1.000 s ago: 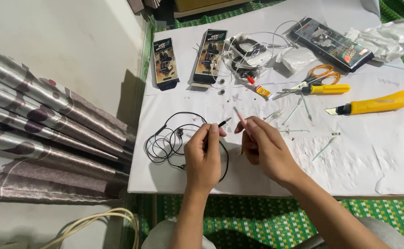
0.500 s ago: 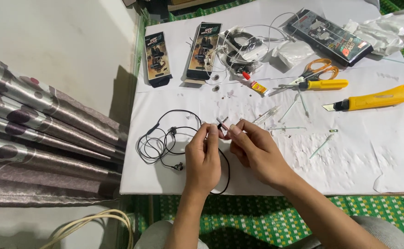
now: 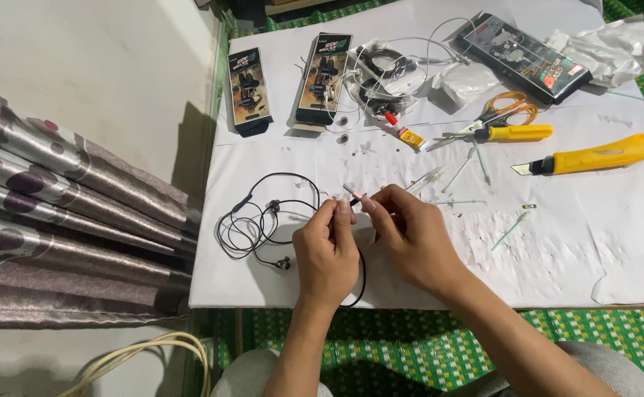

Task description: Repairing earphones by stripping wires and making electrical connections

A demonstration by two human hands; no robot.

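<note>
Earphones (image 3: pixel 329 70) inside upright-lying blister pack (image 3: pixel 323 79)

Two hands (image 3: pixel 327 254), three packages (image 3: pixel 249 90), perhaps two cutters (image 3: pixel 594 155)

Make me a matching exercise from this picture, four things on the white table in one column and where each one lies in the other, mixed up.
Things:
1. utility knife
2. black earphone cable
3. glue tube
4. scissors

Places:
A. coiled just left of the left hand
B. far right, yellow body, blade pointing left
C. orange handles, below the dark flat package
D. small, red-capped, below the tangle of wires at the top centre

Pairs: 1-B, 2-A, 3-D, 4-C
</note>
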